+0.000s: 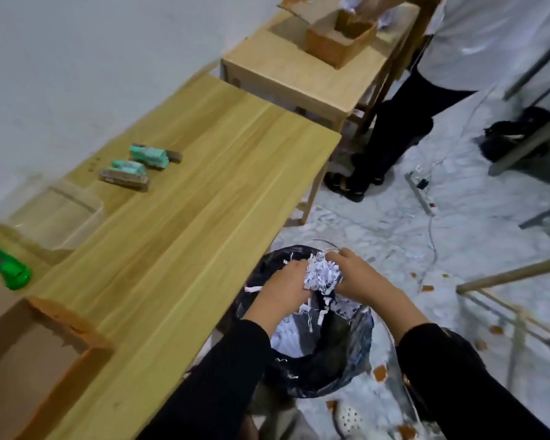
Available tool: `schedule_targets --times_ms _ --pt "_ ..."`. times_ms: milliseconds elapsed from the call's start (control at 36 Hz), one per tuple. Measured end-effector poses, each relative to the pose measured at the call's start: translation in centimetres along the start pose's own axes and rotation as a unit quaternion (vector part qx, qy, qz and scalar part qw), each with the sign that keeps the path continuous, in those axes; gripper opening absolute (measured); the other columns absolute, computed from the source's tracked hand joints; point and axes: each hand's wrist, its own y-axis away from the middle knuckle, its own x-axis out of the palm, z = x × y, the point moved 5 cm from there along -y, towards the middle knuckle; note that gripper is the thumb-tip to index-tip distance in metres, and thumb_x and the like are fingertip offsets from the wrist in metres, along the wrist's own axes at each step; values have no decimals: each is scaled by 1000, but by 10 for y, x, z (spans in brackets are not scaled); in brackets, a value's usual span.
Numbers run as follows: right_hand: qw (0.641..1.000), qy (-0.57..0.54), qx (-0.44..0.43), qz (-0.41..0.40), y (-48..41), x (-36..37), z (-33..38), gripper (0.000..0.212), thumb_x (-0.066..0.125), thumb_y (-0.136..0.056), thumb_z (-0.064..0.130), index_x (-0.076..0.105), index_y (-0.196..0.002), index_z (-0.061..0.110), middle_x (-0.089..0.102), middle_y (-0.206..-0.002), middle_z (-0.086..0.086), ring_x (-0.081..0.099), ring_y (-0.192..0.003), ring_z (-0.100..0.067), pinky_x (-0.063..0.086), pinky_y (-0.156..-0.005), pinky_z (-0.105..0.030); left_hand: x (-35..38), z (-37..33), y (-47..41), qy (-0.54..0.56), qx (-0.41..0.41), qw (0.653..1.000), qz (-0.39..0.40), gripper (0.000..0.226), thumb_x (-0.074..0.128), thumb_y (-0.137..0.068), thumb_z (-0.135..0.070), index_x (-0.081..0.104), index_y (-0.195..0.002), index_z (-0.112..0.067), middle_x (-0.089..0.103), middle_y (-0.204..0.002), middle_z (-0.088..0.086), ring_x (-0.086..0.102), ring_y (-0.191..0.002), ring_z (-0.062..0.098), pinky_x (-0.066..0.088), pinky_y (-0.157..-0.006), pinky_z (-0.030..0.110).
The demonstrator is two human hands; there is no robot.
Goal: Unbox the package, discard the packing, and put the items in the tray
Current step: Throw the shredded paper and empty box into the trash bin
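Observation:
My left hand (285, 289) and my right hand (358, 276) press a wad of white shredded paper (323, 276) between them, right above the black-lined bin (353, 354), which holds more shreds. An open cardboard box (35, 354) lies on the wooden table (188, 217) at the lower left. Two teal-and-brown items (150, 155) (126, 173) lie on the table further back. A clear plastic tray (58, 214) stands near the table's left edge.
A green utility knife (8, 265) lies left of the tray. Another person (426, 100) stands at a second table (299, 71) with an open box (340, 39). Cables, a power strip (421, 195) and paper scraps litter the floor. Wooden frames stand at the right.

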Motion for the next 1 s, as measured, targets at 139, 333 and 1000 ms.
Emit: schedule_targets --times_ms 139,333,1000 --pt "998 -33 42 17 8 32 -36 64 58 -75 1 40 -134 18 37 -134 -16 45 -121 -35 42 -94 -35 39 3 -4 -27 -24 999 38 61 64 -85 -24 34 -137 -13 43 -133 11 53 -113 32 47 -90 40" --pt "994 -79 51 49 8 60 -58 68 69 -72 12 37 -132 19 32 -128 -11 48 -110 -31 48 -88 -38 66 17 -11 -54 -59 994 79 78 70 -80 -36 27 -141 -13 35 -138 11 42 -125 33 42 -98 44" --pt "997 -42 -25 56 2 19 -23 59 63 -83 19 40 -137 16 41 -135 -9 44 -124 -27 42 -98 -35 27 9 4 -52 -88 994 27 52 54 -90 -34 36 -135 -14 40 -131 6 42 -123 27 43 -96 43"
